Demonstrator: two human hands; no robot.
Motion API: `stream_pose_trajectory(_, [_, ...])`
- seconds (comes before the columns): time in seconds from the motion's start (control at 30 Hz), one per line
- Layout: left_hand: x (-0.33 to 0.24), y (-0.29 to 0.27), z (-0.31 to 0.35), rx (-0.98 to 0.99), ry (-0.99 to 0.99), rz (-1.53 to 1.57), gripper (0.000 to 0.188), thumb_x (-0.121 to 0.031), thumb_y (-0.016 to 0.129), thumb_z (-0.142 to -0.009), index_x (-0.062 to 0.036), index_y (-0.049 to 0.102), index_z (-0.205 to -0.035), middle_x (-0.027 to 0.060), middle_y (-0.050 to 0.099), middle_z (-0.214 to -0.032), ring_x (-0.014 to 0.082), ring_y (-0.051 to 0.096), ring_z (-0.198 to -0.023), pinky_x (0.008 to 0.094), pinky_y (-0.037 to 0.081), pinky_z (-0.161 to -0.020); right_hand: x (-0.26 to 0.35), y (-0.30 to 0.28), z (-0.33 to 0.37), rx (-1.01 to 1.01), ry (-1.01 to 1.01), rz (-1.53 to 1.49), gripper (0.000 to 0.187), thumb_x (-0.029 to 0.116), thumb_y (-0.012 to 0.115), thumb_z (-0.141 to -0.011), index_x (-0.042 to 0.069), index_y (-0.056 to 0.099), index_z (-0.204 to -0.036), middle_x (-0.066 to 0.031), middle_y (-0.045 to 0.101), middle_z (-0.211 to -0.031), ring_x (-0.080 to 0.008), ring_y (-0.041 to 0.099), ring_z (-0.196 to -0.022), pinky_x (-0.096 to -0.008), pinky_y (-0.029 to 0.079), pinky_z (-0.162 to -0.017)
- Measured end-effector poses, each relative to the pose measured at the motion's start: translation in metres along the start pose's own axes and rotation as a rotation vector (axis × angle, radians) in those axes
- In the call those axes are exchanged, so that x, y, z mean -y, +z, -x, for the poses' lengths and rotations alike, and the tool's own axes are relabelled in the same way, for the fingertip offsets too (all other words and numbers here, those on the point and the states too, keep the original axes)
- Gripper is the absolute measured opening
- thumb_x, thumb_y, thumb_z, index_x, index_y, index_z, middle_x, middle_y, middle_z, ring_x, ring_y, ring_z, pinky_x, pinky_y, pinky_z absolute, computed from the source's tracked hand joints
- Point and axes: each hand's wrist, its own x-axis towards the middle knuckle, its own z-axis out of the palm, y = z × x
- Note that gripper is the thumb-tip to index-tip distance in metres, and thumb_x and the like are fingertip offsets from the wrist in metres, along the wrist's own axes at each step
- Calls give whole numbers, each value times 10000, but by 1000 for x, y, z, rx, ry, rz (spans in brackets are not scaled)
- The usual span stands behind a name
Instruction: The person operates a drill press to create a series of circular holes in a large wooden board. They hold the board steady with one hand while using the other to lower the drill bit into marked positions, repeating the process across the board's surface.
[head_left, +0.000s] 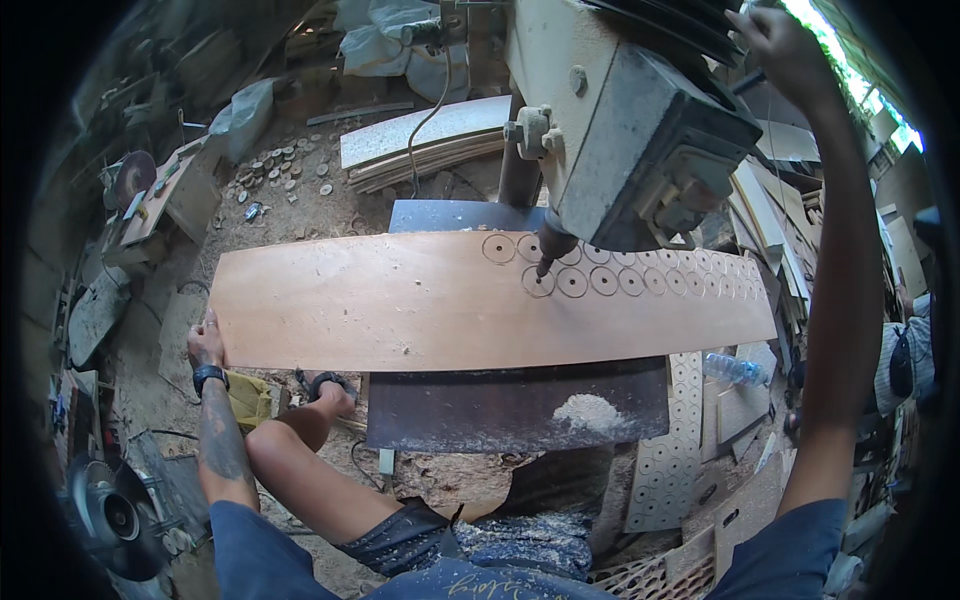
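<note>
A long, pale wooden board (350, 300) lies across the dark metal table (470, 410) of a drill press (610, 130). Two rows of cut circles with centre holes run along its far right side. The bit (542, 268) of the press stands at a circle in the nearer row; I cannot tell how deep it reaches. My left hand (207, 345) grips the board's left end, fingers at its edge. Raised at the upper right, my right hand (780, 50) is closed beside the dark top of the press. What it holds is hard to make out.
Sawdust (588, 412) is piled on the metal table's near side. Stacked boards (425, 140) and scattered round discs (285, 168) lie beyond. To the right are a plastic bottle (735, 368) and a board with cut circles (665, 450). A fan (120, 515) stands at the lower left.
</note>
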Motion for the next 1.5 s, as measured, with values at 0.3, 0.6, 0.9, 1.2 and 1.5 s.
stream_pose_trajectory(0.3, [-20, 1, 31, 31, 70, 63, 624, -637, 644, -861, -16, 675, -812, 196, 700, -806, 340, 675, -784, 442, 507, -723, 20, 28, -18, -206, -10, 224, 242, 144, 667, -849, -98, 657, -867, -257, 690, -883, -357, 683, -859, -431, 545, -803])
stream_pose_trajectory(0.6, [-36, -17, 68, 40, 43, 43, 621, -637, 665, -846, -17, 688, -817, 192, 711, -815, 333, 681, -786, 432, 517, -738, 11, 20, -33, -5, 52, 159, 210, 139, 661, -848, -70, 680, -852, -241, 700, -876, -337, 691, -848, -425, 544, -788])
stream_pose_trajectory(0.9, [-41, -11, 55, 80, 52, 26, 693, -685, 653, -823, 6, 712, -820, 208, 718, -837, 341, 692, -822, 429, 519, -766, 22, 5, -18, 115, 145, 16, 201, 151, 655, -849, -41, 715, -852, -178, 712, -785, -235, 681, -722, -391, 537, -709])
stream_pose_trajectory(1.2, [-41, -9, 49, 110, 53, 12, 676, -665, 660, -833, 8, 722, -824, 203, 718, -823, 333, 693, -808, 417, 519, -759, -8, -1, 6, 125, -9, -3, 429, 415, 595, -917, 8, 680, -808, -87, 592, -665, -177, 543, -596, -375, 443, -617])
stream_pose_trajectory(1.5, [-43, -9, 49, 107, 44, 7, 674, -669, 663, -827, 2, 726, -825, 210, 717, -842, 345, 690, -827, 430, 519, -768, -16, -10, 108, 71, -10, -68, 593, 512, 532, -993, 0, 612, -705, -87, 471, -527, -195, 467, -484, -363, 414, -566])
